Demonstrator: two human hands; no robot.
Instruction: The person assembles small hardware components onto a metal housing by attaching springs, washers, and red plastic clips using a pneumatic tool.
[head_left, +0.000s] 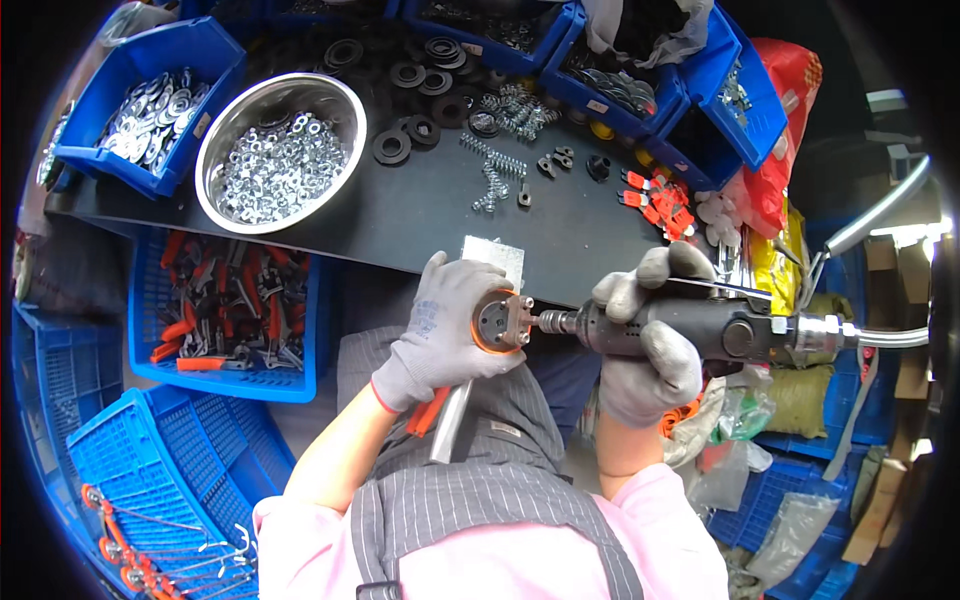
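- A blue bin of flat metal washers sits at the far left of the dark worktable.
- Just right of it stands a steel bowl heaped with small shiny nuts.
- Below the table edge, a blue crate holds a pile of orange-handled tools, and a second blue crate lower down holds finished orange-wheeled assemblies on metal rods.
- Black rubber rings lie scattered at the back of the table, with loose metal springs just to their right.
- The left hand, in a grey knit glove, is wrapped around a round orange-rimmed wheel assembly, fingers closed over its top; the metal rod below it runs down toward the person's lap.
- The assembly is held in front of the table edge, between the two hands, touching the driver's tip.
- The right hand, also gloved, is clenched round the grey body of a pneumatic driver, whose socket presses against the wheel's hub.
- Small red clips lie near the table's right end, beside more blue bins.
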